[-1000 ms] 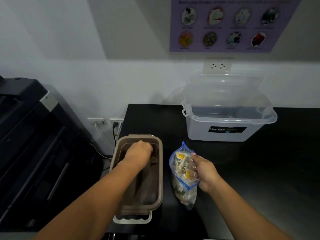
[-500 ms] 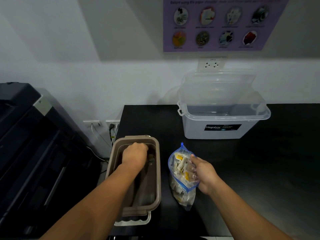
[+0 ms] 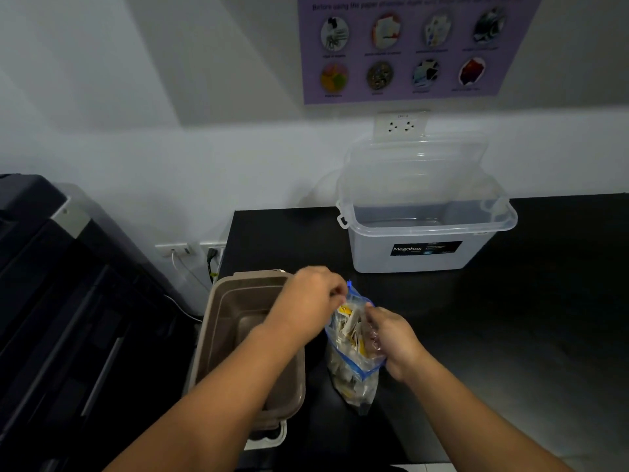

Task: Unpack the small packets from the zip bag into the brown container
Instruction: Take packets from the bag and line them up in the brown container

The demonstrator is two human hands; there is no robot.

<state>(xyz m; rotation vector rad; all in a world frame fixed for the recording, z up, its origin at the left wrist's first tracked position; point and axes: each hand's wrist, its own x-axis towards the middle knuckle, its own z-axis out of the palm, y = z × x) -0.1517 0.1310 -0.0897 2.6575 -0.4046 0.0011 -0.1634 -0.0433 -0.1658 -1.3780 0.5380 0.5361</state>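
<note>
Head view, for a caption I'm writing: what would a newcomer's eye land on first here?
Both hands meet at the open zip bag of small packets on the black counter: the right hand grips its side, the left hand is at its mouth. Left of it sits the open brown container; behind, a clear box stands open.

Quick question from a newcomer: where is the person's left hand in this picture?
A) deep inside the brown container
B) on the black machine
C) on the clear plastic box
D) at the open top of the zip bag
D: the left hand is at the mouth of the zip bag, above the brown container rim, while the right hand holds the bag's other side.
</note>
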